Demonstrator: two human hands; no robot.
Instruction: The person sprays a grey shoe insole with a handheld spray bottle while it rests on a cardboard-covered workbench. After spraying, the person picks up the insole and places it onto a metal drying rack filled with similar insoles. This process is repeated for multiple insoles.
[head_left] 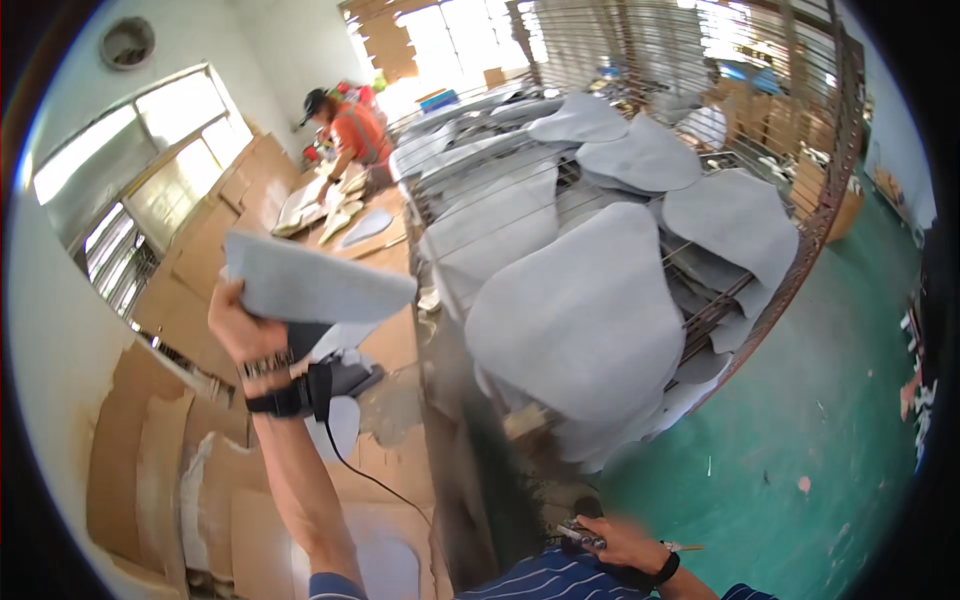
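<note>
My left hand (243,325), raised over the bench, has its fingers closed around one end of a flat grey sheet piece (320,283). The piece is tilted and its narrower end points right. Low in the view, close to my striped shirt, my right hand (625,543) grips a small dark and metallic hand tool (582,535); its exact kind is unclear. Below my left wrist lies a dark grey object (352,373), partly hidden by the hand. More pale grey pieces (388,568) rest on the cardboard-covered bench (390,460).
A wire rack (705,320) to the right carries several large grey pieces (580,310). At the bench's far end, a person in orange (358,135) bends over pale pieces. Cardboard sheets (200,230) line the left wall. Green floor (800,420) stretches beyond the rack.
</note>
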